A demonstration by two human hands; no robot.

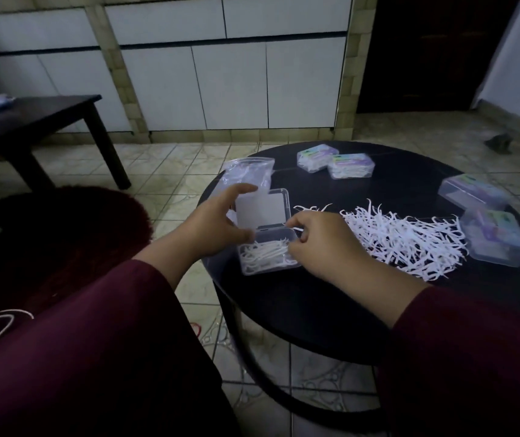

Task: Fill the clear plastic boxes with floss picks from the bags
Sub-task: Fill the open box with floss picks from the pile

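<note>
Our open clear box (268,252), part-filled with floss picks (265,254), sits at the round table's (315,310) left edge. Our left hand (217,220) grips its raised lid (260,209); our right hand (318,241) pinches picks at the rim. We should lay them parallel, drawing from the loose pile (406,241) beside.

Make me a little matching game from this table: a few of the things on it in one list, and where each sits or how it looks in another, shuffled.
Things:
1. open box
2. loose floss picks
3. plastic bag
4. two closed boxes

Places or states:
A. at the table's far edge, side by side
B. heaped on the dark table, right of the hands
C. lid up, partly filled, between both hands
D. lying behind the raised lid

Pairs: 1-C, 2-B, 3-D, 4-A
</note>
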